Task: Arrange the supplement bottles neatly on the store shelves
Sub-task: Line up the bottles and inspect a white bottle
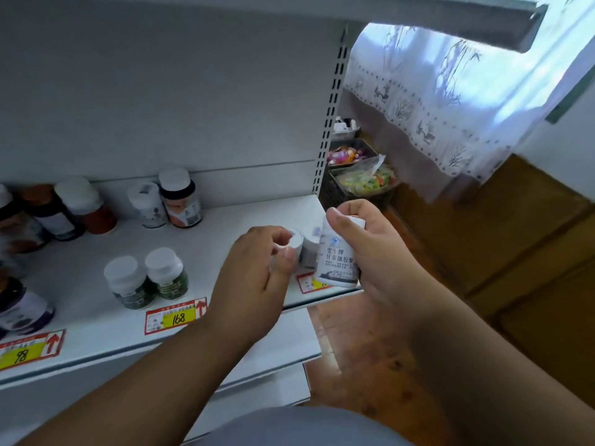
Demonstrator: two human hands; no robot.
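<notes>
Right hand (363,249): gripping a white plastic supplement bottle (338,255) off the white metal shelf's (225,220) right front corner.
Left hand (257,272): pinching a white-capped bottle (294,241) standing there.
Progress: several bottles are already standing; these are awaiting placement.

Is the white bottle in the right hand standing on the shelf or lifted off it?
Lifted off. The right hand grips the white bottle, tilted, above the shelf edge.

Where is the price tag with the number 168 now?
The 168 price tag is on the shelf's front edge, just below the two green bottles and left of the left hand.
</notes>
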